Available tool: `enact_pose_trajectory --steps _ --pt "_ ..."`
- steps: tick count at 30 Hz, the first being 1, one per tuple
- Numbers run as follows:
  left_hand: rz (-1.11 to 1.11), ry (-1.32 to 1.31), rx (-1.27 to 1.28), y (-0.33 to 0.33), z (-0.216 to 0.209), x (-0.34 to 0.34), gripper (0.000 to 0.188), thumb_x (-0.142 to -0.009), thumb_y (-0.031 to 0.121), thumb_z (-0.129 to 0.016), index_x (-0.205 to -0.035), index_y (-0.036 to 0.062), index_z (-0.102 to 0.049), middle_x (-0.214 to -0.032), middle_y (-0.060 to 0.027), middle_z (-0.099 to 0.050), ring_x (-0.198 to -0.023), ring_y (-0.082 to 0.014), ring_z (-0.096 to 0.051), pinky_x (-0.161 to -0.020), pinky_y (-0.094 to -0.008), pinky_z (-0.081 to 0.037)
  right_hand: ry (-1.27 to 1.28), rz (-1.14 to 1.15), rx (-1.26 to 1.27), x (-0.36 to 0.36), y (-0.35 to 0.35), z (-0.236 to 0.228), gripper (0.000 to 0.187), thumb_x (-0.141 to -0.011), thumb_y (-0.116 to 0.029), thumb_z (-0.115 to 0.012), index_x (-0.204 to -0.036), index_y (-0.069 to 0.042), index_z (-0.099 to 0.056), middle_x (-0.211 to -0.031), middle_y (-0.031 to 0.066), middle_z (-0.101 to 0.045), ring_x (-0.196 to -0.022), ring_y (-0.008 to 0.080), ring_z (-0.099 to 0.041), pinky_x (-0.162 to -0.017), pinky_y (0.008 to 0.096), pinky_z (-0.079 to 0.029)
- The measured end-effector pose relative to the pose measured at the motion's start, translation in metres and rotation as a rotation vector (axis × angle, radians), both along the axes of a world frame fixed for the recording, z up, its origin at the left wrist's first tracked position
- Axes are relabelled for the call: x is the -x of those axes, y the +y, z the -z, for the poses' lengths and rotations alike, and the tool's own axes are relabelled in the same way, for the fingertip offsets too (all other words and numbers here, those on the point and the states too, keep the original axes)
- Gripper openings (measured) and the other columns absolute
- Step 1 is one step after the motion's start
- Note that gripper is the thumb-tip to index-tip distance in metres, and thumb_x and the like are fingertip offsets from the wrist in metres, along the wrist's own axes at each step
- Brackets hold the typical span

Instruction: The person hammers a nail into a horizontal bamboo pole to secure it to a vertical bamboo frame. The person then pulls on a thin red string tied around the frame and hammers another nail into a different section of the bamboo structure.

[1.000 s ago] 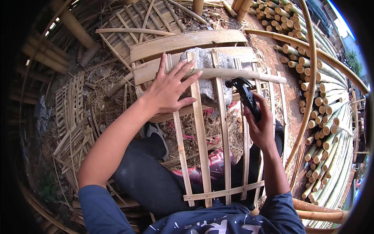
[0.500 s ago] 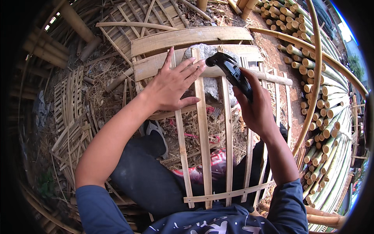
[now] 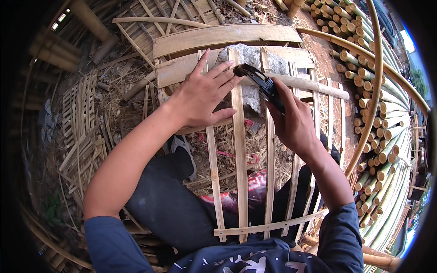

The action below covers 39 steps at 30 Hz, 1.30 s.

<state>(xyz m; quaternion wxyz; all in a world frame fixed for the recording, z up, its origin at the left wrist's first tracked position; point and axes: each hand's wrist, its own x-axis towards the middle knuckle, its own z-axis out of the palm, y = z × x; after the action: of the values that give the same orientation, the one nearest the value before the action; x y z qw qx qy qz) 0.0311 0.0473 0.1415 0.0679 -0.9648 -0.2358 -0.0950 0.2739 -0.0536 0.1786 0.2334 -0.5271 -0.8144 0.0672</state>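
A frame of pale bamboo slats (image 3: 240,168) spreads over my lap, with a nailed cross strip (image 3: 268,226) joining the slats near my body. My left hand (image 3: 200,98) lies across the far ends of two slats, its fingers spread and stretched out. In my right hand (image 3: 296,120) is a black hammer-like tool (image 3: 263,85), gripped by its handle. Its head touches or hovers just over a slat, close beside my left fingertips; which, I cannot tell. A round bamboo rod (image 3: 318,85) runs crosswise by the slats. Beneath their far ends sits a grey rock (image 3: 250,100).
Wide bamboo boards (image 3: 227,37) lie beyond the rock. Stacked bamboo poles (image 3: 382,123) fill the right side, with a long curved strip (image 3: 376,91) in front. Woven slat pieces (image 3: 82,107) and scraps lie at left. My shoe (image 3: 184,152) rests among shavings.
The hammer-like tool has come left and down, its head now close to the slat by my left fingers. The frame's far end has shifted slightly right in view. My left hand keeps its pose.
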Motion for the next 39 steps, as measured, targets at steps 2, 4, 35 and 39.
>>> enact_pose_trajectory --steps 2,4,35,39 --pt "0.024 -0.069 -0.018 0.004 0.002 -0.003 0.081 -0.094 0.06 -0.048 -0.149 0.0011 -0.042 -0.144 -0.018 -0.051 -0.142 -0.0315 -0.04 -0.122 -0.0627 -0.009 0.23 -0.01 -0.295 0.004 -0.005 -0.008 0.055 -0.089 -0.003 -0.067 -0.138 0.003 -0.043 -0.101 0.0239 -0.068 -0.081 0.0389 -0.071 -0.066 0.0412 -0.057" --pt "0.058 -0.142 -0.041 0.005 0.001 -0.008 0.08 -0.094 0.059 -0.05 -0.148 0.0011 -0.042 -0.144 -0.0182 -0.051 -0.142 -0.0315 -0.04 -0.122 -0.0625 -0.009 0.405 -0.049 -0.512 0.004 0.007 0.009 0.053 -0.089 -0.004 -0.067 -0.137 0.002 -0.045 -0.1 0.0238 -0.069 -0.082 0.0395 -0.071 -0.067 0.0426 -0.056" --pt "-0.003 -0.022 0.026 -0.003 0.031 -0.006 0.083 -0.094 0.057 -0.049 -0.153 0.001 -0.033 -0.158 -0.0132 -0.037 -0.148 -0.0279 -0.031 -0.124 -0.0555 -0.011 0.195 0.155 0.171 0.004 -0.009 0.037 0.043 -0.098 -0.008 -0.057 -0.138 0.002 -0.042 -0.093 0.0281 -0.068 -0.08 0.0466 -0.069 -0.066 0.0464 -0.053" --pt "0.047 -0.128 0.032 -0.003 0.031 -0.012 0.082 -0.094 0.057 -0.05 -0.152 0.0006 -0.036 -0.153 -0.0166 -0.041 -0.148 -0.0288 -0.03 -0.124 -0.0551 -0.012 0.444 0.237 -0.142 0.008 -0.018 0.049 0.042 -0.098 -0.008 -0.058 -0.136 0.004 -0.043 -0.1 0.0251 -0.068 -0.077 0.0397 -0.07 -0.066 0.0441 -0.054"
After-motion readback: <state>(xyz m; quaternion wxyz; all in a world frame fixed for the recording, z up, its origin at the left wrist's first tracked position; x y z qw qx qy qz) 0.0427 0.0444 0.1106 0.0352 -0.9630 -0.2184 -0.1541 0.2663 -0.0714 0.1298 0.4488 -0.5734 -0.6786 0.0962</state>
